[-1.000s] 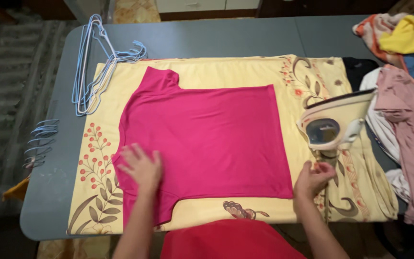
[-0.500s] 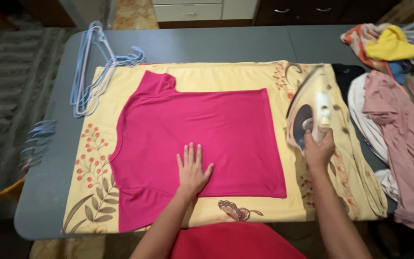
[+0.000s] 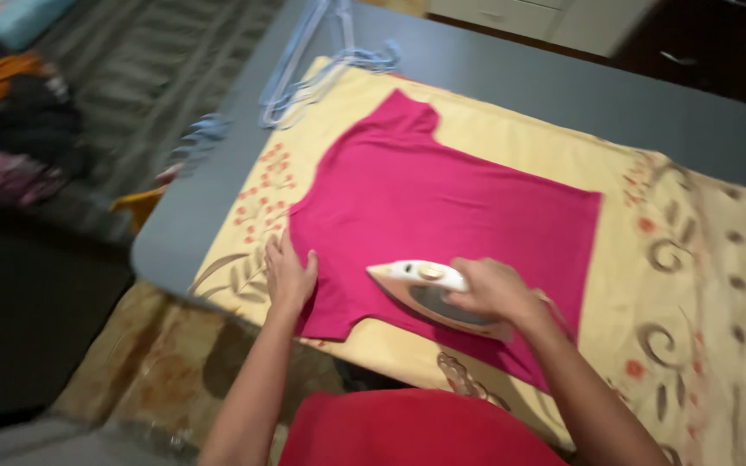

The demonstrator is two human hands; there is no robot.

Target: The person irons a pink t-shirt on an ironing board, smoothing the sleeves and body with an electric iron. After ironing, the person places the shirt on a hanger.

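Ironing one pink shirt (image 3: 442, 203), two hands.

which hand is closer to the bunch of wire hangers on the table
Left. The left hand presses flat on the pink shirt at its near sleeve, on the side toward the hangers. The right hand grips the iron farther along the shirt, away from them.

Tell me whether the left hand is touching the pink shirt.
Touching. The head view shows the left hand lying flat on the pink shirt at its near sleeve edge, palm down with no gap, while the right hand holds the iron.
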